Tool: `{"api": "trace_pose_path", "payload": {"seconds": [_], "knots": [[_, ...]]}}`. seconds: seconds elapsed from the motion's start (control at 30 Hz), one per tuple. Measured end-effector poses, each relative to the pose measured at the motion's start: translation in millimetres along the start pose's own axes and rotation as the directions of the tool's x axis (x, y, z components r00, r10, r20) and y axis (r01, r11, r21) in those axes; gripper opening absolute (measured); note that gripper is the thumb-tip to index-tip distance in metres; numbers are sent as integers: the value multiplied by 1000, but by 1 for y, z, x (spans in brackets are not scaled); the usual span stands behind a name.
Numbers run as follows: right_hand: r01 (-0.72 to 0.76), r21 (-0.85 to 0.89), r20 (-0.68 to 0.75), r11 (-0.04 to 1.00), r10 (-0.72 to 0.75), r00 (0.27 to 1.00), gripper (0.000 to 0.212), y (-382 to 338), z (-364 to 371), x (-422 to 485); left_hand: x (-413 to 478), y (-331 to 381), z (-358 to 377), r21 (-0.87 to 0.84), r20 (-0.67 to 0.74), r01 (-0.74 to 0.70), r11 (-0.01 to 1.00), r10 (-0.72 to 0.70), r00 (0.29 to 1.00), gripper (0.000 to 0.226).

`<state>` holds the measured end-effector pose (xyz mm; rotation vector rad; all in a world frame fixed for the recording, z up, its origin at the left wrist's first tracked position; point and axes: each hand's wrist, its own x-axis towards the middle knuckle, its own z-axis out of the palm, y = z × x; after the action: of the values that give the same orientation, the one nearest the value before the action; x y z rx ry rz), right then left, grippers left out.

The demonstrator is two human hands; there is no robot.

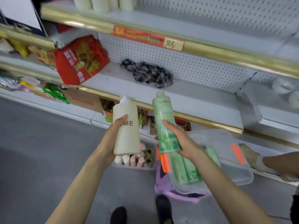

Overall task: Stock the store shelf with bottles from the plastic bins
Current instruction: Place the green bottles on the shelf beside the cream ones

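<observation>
My left hand (111, 139) grips a cream pump bottle (127, 138) upright, just below the front edge of the middle shelf (202, 101). My right hand (182, 141) holds a green bottle (166, 126) upright beside it. Under my right arm stands a clear plastic bin (226, 159) with orange latches, holding several more green bottles (186, 170). A second clear bin (137, 159) with small pale bottles sits on the floor below the cream bottle. More cream bottles (103, 4) stand on the top shelf.
A checked dark cloth (148, 73) lies on the middle shelf, and a red snack bag (79, 60) leans at its left. The clear bin rests on a purple stool (163, 183). Another person's arm (281, 160) and shoe (249, 152) are at the right. My feet are at the bottom.
</observation>
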<state>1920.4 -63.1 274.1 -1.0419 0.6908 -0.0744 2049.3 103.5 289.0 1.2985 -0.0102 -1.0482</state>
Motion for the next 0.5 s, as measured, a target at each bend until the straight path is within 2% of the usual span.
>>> {"api": "trace_pose_path", "payload": {"seconds": [0.07, 0.23, 0.33, 0.4, 0.5], "knots": [[83, -58, -5, 995, -83, 997, 41, -5, 27, -3, -10, 23, -14, 38, -14, -41, 998, 42, 999, 32], [224, -161, -8, 961, -228, 974, 43, -25, 85, -11, -29, 71, -43, 123, -39, -176, 977, 182, 983, 55], [283, -201, 6, 938, -288, 958, 39, -40, 107, -11, -37, 95, -53, 146, -34, -251, 957, 259, 965, 46], [312, -197, 8, 929, -317, 949, 35, -52, 117, -8, -39, 109, -56, 148, -30, -287, 947, 294, 955, 49], [344, -190, 5, 920, -349, 937, 47, -72, 128, -1, -36, 130, -57, 144, -10, -323, 935, 328, 945, 50]]}}
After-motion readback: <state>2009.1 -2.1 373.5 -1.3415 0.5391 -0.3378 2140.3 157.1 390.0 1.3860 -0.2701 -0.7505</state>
